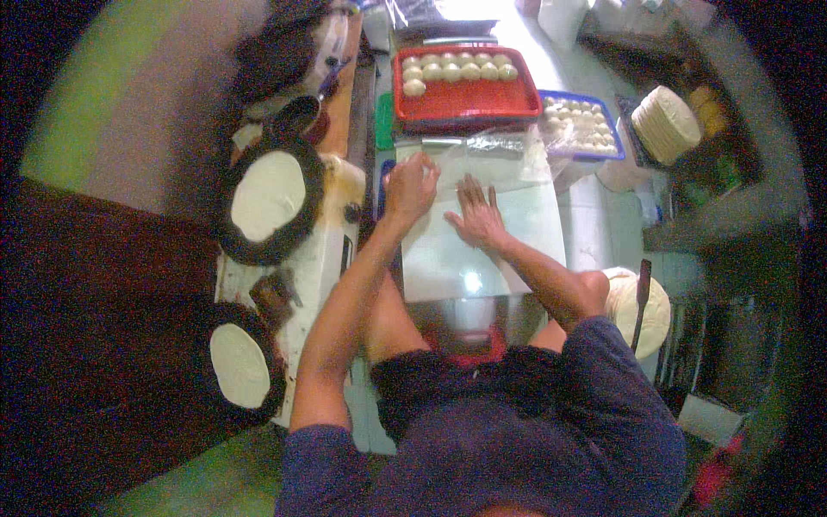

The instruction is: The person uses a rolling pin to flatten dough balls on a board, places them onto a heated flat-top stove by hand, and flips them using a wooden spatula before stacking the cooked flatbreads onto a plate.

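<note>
On the white work surface point(482, 263) in front of me, my right hand point(479, 222) lies flat with its fingers spread. A clear plastic sheet point(495, 151) stretches over the far part of this surface, beyond both hands. At the surface's left edge my left hand point(412, 189) is raised with its fingers curled together. What they pinch, if anything, is too small to make out. Beyond the hands stands a red tray point(457, 102) holding rows of round dough balls point(450, 72). A blue tray point(617, 156) with several smaller dough balls sits to its right.
At my left, two dark round pans point(231, 228) each hold a flat dough round point(269, 196) on a cooker top point(338, 250). Stacked flatbreads point(652, 314) lie at my right with a long dark spatula point(642, 302) across them. Another flatbread stack point(666, 126) stands farther right.
</note>
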A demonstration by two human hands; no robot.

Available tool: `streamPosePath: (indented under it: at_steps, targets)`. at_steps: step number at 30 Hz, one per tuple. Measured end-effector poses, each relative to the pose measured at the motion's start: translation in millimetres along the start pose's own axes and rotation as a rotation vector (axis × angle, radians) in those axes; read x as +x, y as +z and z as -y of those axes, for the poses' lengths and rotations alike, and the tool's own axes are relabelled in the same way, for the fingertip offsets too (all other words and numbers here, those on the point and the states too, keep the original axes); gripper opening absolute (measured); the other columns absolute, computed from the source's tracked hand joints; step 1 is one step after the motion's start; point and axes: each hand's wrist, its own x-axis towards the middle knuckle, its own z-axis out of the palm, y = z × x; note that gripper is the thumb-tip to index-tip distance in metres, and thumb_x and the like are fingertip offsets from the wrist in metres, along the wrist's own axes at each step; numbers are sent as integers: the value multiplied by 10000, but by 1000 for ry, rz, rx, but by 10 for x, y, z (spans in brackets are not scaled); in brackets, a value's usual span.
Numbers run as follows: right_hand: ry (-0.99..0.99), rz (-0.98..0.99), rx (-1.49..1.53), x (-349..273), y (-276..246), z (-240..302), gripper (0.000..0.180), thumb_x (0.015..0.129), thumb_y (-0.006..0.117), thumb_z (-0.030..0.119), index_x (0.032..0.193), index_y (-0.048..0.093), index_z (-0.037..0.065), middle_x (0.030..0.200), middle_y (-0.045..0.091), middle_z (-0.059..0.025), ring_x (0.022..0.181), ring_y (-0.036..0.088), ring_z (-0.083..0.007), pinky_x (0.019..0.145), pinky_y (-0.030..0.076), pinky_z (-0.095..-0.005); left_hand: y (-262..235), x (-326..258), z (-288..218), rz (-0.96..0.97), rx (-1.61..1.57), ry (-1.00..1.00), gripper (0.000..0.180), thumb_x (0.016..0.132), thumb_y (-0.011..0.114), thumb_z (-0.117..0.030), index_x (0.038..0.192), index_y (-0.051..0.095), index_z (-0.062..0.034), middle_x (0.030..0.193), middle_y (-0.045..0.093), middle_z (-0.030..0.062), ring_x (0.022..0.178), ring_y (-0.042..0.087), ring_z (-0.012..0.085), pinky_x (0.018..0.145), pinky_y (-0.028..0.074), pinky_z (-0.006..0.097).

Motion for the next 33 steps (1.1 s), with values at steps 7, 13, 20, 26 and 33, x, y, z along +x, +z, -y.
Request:
streamPosePath:
  at_steps: [7, 13, 20, 26, 33]
  targets:
    - [-105, 89, 70, -577, -45, 143, 793, 955, 483, 496, 1508, 238, -17, 1590, 186, -211, 1482, 153, -349, 1196, 135, -519, -179, -358, 159, 51, -28, -66, 122, 846, 651, -206, 908, 640, -102, 904, 657, 125, 935, 625, 334, 800, 449, 476]
    - [-10, 326, 569, -226, -373, -241, 459, 980, 455, 319, 1291, 570, 0, 1332, 556, -238, 1240, 527, -383, 1060, 401, -441, -175, -1361, 696, 51, 111, -182, 156, 800, 693, -189, 925, 645, -107, 909, 640, 118, 908, 615, 342, 809, 445, 487]
    - [158, -36, 258, 335, -775, -1677, 301, 884, 579, 102, 1157, 658, 4, 1129, 677, -185, 1091, 641, -292, 947, 484, -396, -123, -1941, 229, 354, 128, -67, 361, 767, 721, -180, 1114, 637, -132, 1125, 595, 124, 1056, 564, 320, 915, 427, 460]
    - [-112, 126, 42, 1494, -351, -639, 742, 807, 704, 176, 1479, 394, 227, 1411, 457, -271, 1298, 472, -393, 1131, 316, -525, 876, -2101, 85, 472, 19, 31, 365, 700, 699, -89, 1060, 638, -89, 1106, 598, 142, 1038, 572, 330, 880, 471, 460]
    - [-214, 116, -2, 429, -125, 60, 652, 808, 729, 239, 1408, 474, 257, 1170, 584, -124, 1135, 536, -326, 994, 381, -525, 812, -2228, -170, 481, 46, -149, 215, 689, 619, 1, 900, 626, -35, 958, 607, 165, 942, 585, 375, 835, 489, 474]
